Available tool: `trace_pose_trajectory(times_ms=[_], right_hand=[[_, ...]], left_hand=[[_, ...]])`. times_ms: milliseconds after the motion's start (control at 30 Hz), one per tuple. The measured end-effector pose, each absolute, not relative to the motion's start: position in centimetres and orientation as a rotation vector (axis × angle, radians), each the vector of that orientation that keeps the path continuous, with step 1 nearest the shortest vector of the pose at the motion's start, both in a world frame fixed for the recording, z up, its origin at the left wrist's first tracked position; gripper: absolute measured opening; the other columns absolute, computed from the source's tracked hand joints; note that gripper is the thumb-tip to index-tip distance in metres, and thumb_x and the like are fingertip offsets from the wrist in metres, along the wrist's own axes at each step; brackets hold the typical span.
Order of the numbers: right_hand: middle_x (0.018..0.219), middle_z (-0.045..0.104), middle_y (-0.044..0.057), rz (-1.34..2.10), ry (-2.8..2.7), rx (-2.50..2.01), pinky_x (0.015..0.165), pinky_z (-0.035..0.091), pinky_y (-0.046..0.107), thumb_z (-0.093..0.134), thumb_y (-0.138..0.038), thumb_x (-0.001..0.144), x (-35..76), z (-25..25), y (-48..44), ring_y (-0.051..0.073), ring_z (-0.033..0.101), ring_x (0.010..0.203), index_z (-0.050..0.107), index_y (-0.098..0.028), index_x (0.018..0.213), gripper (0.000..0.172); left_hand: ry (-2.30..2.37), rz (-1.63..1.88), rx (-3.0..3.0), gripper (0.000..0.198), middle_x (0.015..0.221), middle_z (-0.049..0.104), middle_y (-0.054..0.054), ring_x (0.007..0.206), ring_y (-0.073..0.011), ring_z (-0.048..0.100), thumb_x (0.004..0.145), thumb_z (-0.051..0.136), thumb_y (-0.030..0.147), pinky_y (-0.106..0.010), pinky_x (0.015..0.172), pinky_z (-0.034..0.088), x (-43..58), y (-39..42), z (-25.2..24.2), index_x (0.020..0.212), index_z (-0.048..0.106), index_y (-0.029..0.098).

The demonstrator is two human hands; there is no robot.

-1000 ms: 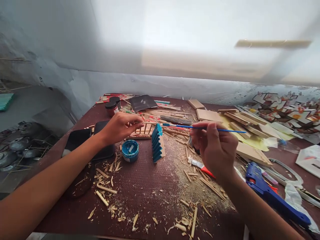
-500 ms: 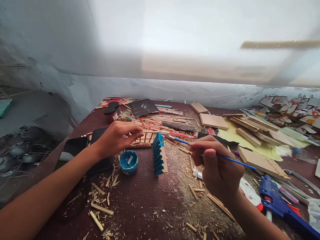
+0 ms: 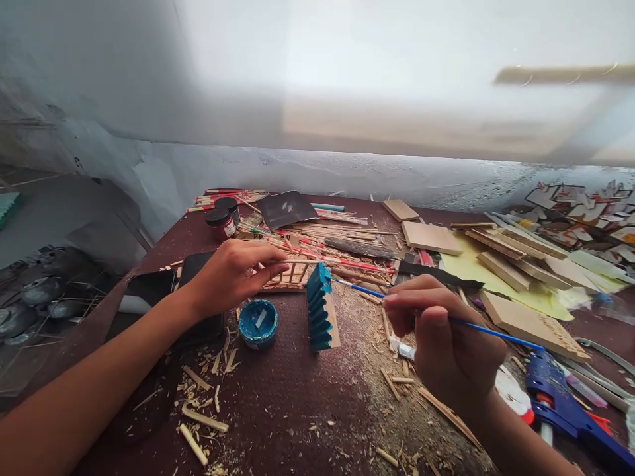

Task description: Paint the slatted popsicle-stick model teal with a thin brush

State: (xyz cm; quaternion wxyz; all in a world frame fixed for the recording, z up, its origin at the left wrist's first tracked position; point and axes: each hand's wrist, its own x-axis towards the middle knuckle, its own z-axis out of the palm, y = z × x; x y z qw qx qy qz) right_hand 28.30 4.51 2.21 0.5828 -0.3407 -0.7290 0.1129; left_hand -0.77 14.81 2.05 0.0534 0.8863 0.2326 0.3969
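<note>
My left hand (image 3: 248, 271) pinches the end of a thin wooden ladder-like railing (image 3: 299, 270). At the railing's right end stands a small wooden piece (image 3: 319, 307) with a scalloped side painted blue-green and a bare wood side facing right. My right hand (image 3: 446, 330) is closed round a blue paintbrush (image 3: 364, 291), its tip close to the top right edge of the painted piece; contact is too small to tell. An open jar of blue-green paint (image 3: 258, 324) sits below my left hand, with a pale patch inside it.
Dark-lidded jars (image 3: 221, 223), thin sticks (image 3: 342, 233) and black sandpaper (image 3: 286, 210) lie at the back. Wooden boards (image 3: 431, 238) and a blue glue gun (image 3: 560, 390) are on the right. Wood shavings (image 3: 206, 418) litter the dark red table (image 3: 292, 410).
The view has shifted slightly, so most things on the table sit further right. My right hand and the brush have moved a little right and down. Both hands keep their holds.
</note>
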Motion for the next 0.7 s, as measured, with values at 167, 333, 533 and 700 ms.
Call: trace_pose_trajectory(times_ms=[167,333,533,700], right_hand=[[0.081,0.065,0.004,0.306,-1.661,-0.718,0.045,0.042,0.032,0.051,-0.033,0.112,28.62,2.21,4.31,0.015,0.054,0.056,0.077,-0.026,0.104,0.028],[0.087,0.068,0.005,0.204,-1.805,-0.803,0.049,0.045,0.033,0.05,-0.035,0.112,28.51,2.55,4.21,0.016,0.057,0.059,0.074,-0.029,0.109,0.026],[0.084,0.066,0.005,0.235,-1.81,-0.755,0.048,0.043,0.032,0.049,-0.033,0.112,29.0,2.25,4.03,0.016,0.054,0.058,0.073,-0.028,0.107,0.025],[0.09,0.07,0.005,0.208,-1.839,-0.771,0.054,0.048,0.034,0.053,-0.032,0.11,29.15,1.9,3.96,0.018,0.061,0.066,0.074,-0.029,0.113,0.022]], left_hand=[[0.712,1.205,2.706,0.012,0.086,0.08,-0.001,0.073,-0.0134,0.073,0.104,0.067,0.023,-0.024,0.065,0.051,-0.79,14.8,2.05,0.097,0.075,0.018],[0.723,1.203,2.71,0.014,0.087,0.08,-0.002,0.072,-0.0136,0.073,0.106,0.065,0.025,-0.025,0.065,0.052,-0.8,14.73,2.17,0.098,0.075,0.019],[0.731,1.186,2.711,0.015,0.086,0.08,-0.001,0.073,-0.0137,0.073,0.106,0.064,0.026,-0.025,0.066,0.052,-0.77,14.74,2.09,0.097,0.075,0.019],[0.719,1.193,2.707,0.011,0.09,0.08,-0.002,0.076,-0.0141,0.074,0.105,0.067,0.024,-0.025,0.069,0.053,-0.78,14.79,2.0,0.1,0.075,0.018]])
